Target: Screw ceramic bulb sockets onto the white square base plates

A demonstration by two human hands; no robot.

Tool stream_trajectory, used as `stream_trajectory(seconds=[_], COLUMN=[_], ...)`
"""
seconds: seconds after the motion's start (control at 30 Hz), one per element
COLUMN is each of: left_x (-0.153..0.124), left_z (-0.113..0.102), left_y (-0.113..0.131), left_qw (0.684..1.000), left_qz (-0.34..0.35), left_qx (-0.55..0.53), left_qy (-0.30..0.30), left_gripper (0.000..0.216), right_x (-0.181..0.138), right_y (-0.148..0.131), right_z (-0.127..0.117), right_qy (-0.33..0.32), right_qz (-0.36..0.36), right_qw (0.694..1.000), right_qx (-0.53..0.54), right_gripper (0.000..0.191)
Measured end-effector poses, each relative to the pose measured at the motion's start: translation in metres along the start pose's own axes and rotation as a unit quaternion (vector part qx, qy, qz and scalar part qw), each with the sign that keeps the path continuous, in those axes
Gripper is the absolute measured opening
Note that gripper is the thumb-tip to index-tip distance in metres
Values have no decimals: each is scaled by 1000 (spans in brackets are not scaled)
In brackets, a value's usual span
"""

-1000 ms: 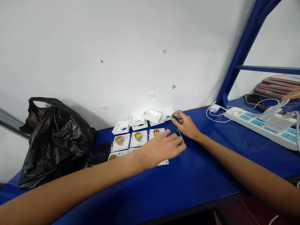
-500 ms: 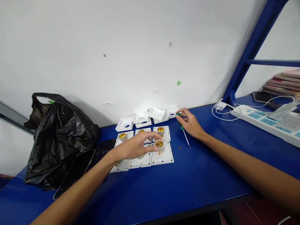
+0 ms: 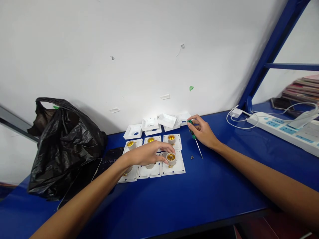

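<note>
Between the thumb and fingers of my left hand [image 3: 152, 153] is a round lamp socket [image 3: 171, 159] with a brass-coloured inside, at the front right white base plate [image 3: 177, 168]. My right hand [image 3: 202, 130] grips a screwdriver [image 3: 198, 147] by its green and black handle, its metal shaft slanting down to the blue table. Two small screws [image 3: 192, 157] lie left of the screwdriver's tip. More base plates with sockets, such as the back right socket [image 3: 171, 139], stand in two rows, partly hidden by my left hand and forearm.
White square covers [image 3: 133, 131] lie along the wall behind the plates. At the left are a black plastic bag [image 3: 67, 146] and a dark device showing digits [image 3: 109, 161]. A power strip [image 3: 281, 127] with white cables sits at the right, near a blue frame post [image 3: 264, 49].
My left hand has lowered the lamp socket slightly toward the front right base plate. My right hand holds the screwdriver almost as before. The view has shifted a little.
</note>
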State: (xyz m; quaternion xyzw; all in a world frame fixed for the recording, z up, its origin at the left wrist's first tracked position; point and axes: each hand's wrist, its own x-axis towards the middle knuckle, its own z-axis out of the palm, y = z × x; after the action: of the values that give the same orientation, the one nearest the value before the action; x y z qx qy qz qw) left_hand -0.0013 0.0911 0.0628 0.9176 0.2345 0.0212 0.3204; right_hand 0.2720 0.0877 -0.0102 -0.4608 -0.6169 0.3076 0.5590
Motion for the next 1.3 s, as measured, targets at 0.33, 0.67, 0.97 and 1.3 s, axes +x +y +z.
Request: stream_trajectory(seconds=[0.33,0.67,0.97,1.3], left_x=[-2,-18,-20,-22], left_z=[27,77,106,101], left_y=[17,39,20,20], left_qw=[998,984,969,973], left_qz=[-40,-91,-64,-49], left_qx=[0,30,-67,-99], left_qy=[51,147,231,204], left_gripper=[25,21,25,24], right_x=[-1,-8,-20,-15], right_y=[-5,-25,-34,-30], right_z=[0,0,4,-2], right_qy=[1,51,131,51], right_qz=[-30,-101,-240,-242], right_qw=[1000,993,955,955], right_qx=[-3,-42,-112,-162], right_gripper=[31,23,29,43])
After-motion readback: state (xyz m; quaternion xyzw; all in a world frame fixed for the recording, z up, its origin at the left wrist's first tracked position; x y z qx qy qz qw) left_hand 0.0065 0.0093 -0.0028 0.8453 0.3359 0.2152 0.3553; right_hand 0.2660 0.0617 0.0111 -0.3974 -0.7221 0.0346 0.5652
